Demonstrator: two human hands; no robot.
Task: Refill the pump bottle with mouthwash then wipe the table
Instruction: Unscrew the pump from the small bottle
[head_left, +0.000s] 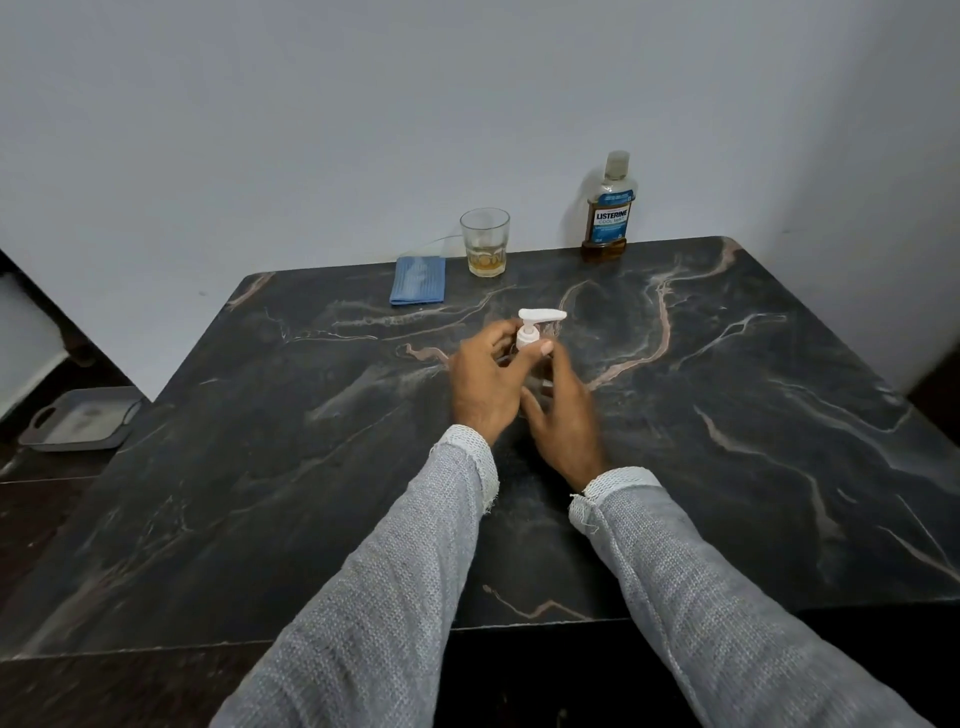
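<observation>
a dark marbled bench (727, 415) carries a folded blue cloth (418, 280), a glass (484, 242), a mouthwash bottle (608, 208) and a pump bottle (535, 338).

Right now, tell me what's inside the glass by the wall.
The glass holds a shallow layer of amber liquid at the bottom; the rest looks empty. Whether it is mouthwash cannot be told.

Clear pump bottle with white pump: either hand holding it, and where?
Left hand pinches the white pump's collar on the clear pump bottle. Right hand is at the bottle's side; its grip cannot be told.
</observation>
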